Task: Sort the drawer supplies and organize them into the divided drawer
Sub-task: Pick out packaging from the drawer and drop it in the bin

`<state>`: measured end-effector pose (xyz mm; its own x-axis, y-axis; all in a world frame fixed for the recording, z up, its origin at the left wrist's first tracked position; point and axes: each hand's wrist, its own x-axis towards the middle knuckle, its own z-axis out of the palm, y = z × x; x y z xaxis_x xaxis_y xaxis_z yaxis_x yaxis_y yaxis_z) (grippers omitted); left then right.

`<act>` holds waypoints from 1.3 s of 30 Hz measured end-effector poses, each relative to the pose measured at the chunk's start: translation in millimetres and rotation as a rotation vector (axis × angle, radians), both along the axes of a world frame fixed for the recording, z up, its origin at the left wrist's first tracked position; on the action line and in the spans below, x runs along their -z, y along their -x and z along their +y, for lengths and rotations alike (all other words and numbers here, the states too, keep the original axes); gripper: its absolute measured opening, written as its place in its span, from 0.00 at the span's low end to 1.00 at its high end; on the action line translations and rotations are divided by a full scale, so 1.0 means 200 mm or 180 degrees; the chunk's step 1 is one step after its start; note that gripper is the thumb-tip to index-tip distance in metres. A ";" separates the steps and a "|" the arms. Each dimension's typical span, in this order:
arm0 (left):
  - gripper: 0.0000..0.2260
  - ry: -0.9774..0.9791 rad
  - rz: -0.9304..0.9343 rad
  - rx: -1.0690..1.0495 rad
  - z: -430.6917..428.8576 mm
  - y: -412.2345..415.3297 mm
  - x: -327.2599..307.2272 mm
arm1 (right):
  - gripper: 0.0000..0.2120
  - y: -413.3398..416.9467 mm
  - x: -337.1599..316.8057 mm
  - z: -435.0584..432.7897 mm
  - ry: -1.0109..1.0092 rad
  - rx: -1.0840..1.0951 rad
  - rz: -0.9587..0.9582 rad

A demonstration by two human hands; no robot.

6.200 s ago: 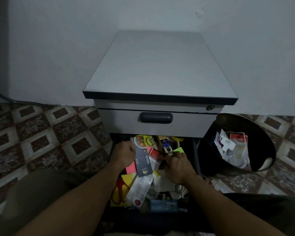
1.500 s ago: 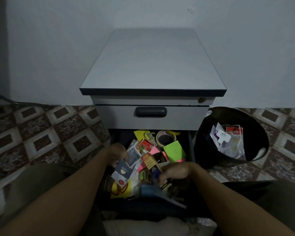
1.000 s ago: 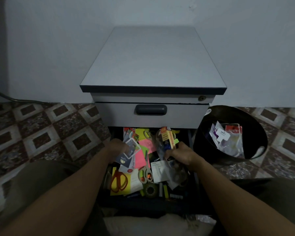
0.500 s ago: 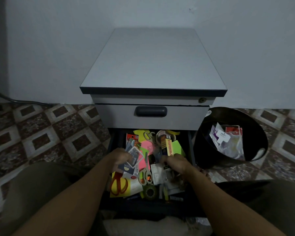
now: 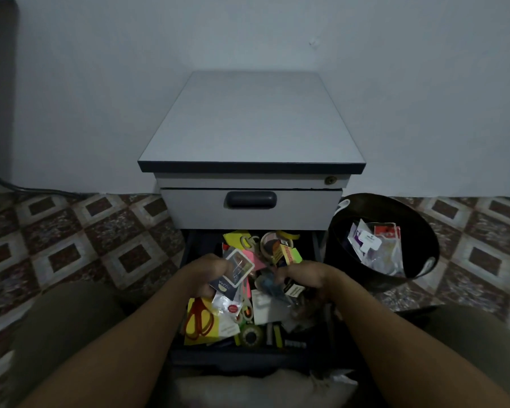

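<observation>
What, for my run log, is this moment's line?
left grip: holds card packets | right grip: holds small box | drawer: open, unsorted

Cabinet (image 5: 252, 122): smooth, matt grey laminate top; dark matt plastic drawer handle (image 5: 251, 199); brass-coloured metal lock (image 5: 329, 180). Right of the cabinet, a glossy black plastic bin (image 5: 418, 231) holds clear, shiny plastic packets (image 5: 377, 251). In the cabinet's open drawer (image 5: 242, 356): matt neon paper notes (image 5: 255, 258) and plastic-handled scissors (image 5: 199, 318). My left hand (image 5: 206, 270) grips glossy carded packets (image 5: 237, 267); my right hand (image 5: 309, 275) grips a small cardboard box (image 5: 292, 289).
</observation>
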<state>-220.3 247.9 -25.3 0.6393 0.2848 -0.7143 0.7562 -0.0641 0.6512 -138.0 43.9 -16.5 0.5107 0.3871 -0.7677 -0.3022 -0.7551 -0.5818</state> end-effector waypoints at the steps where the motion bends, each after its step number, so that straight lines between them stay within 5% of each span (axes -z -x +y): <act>1: 0.07 0.0032 -0.0038 0.0008 -0.02 0.00 -0.03 | 0.14 -0.01 -0.04 -0.02 0.0056 -0.0095 -0.0035; 7: 0.08 0.0134 -0.0243 0.0463 -0.22 -0.04 -0.21 | 0.09 -0.12 -0.28 -0.23 0.0479 -0.0447 -0.0480; 16: 0.03 0.0165 -0.0507 0.0975 -0.69 -0.33 -0.37 | 0.12 -0.29 -0.52 -0.72 0.0645 0.0427 -0.0632; 26: 0.05 0.0087 -0.0647 0.1005 -1.07 -0.79 -0.37 | 0.17 -0.51 -0.36 -1.00 0.0533 0.1467 -0.0713; 29: 0.19 -0.0014 -0.0639 0.1044 -1.12 -0.93 -0.36 | 0.17 -0.60 -0.30 -1.04 0.0465 0.1590 -0.0737; 32: 0.21 -0.0070 -0.0680 0.1044 -1.16 -1.03 -0.34 | 0.13 -0.68 -0.28 -1.05 0.0280 0.1836 -0.0768; 36: 0.19 -0.0101 -0.0632 0.1168 -1.19 -1.12 -0.32 | 0.26 -0.76 -0.27 -1.02 0.0235 0.1958 -0.1011; 39: 0.21 -0.0289 -0.0667 0.1174 -1.17 -1.15 -0.28 | 0.26 -0.78 -0.23 -1.01 0.0234 0.1996 -0.1209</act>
<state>8.8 14.8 30.2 0.8385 0.0658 -0.5409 0.5240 -0.3694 0.7674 18.7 -158.3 29.9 0.8551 -0.1105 -0.5066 -0.4777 -0.5478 -0.6868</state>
